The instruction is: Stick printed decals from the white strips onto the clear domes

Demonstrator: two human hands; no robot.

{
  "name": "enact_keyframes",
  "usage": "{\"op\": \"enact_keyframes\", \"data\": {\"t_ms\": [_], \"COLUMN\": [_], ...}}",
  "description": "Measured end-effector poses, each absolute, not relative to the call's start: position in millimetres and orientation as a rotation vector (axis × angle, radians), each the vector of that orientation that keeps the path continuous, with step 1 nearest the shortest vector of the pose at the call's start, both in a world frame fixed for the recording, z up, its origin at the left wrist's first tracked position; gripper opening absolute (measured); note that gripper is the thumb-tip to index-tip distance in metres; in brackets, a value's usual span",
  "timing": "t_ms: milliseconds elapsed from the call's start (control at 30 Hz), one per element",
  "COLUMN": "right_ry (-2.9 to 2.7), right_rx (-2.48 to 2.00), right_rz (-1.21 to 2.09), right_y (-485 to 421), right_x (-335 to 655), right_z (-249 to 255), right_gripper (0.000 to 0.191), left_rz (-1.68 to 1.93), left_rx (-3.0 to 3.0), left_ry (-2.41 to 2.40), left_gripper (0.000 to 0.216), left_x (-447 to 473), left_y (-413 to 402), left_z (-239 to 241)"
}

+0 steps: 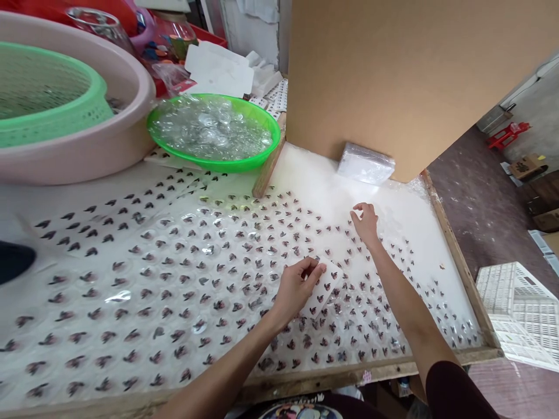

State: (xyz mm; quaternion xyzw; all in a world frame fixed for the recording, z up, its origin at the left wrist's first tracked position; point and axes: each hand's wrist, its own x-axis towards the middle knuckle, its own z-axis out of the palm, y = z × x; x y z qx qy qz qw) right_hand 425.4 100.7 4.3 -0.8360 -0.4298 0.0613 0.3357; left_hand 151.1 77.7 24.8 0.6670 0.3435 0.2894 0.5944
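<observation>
My left hand (296, 291) pinches a small white sticker sheet (322, 294) printed with rows of little dark-and-pink figures, held just over the table. To its right and farther off, my right hand (365, 223) hovers above the tabletop, its thumb and forefinger curled toward each other. Anything between those fingertips is too small to make out. Spread under and around both hands are many clear round plastic pieces (209, 250), laid out in rows, most showing one of the same figures.
A green basin (273, 145) heaped with clear discs stands at the back left, by a pink tub (144, 116) holding a pale green basket (94, 93). A cardboard panel (393, 75) rises behind a stack of clear bags (365, 164). Wooden edging (458, 262) borders the white table. White crates (515, 302) sit on the floor.
</observation>
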Motion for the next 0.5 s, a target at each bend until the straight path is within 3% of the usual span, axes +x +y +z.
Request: {"op": "enact_keyframes", "data": {"t_ms": [167, 500], "right_ry": [-1.011, -1.076], "right_rx": [-2.110, -2.250], "right_rz": [0.460, 0.394], "right_y": [114.9, 124.8], "right_x": [432.9, 428.7], "right_z": [3.3, -2.0], "right_gripper": [0.012, 0.003], "left_rz": [0.661, 0.661], "left_rx": [1.547, 1.522], "left_ry": [0.799, 0.798], "left_gripper": [0.033, 0.032], "left_x": [151.1, 150.4], "left_y": [78.8, 78.9], "left_z": [22.1, 21.3]}}
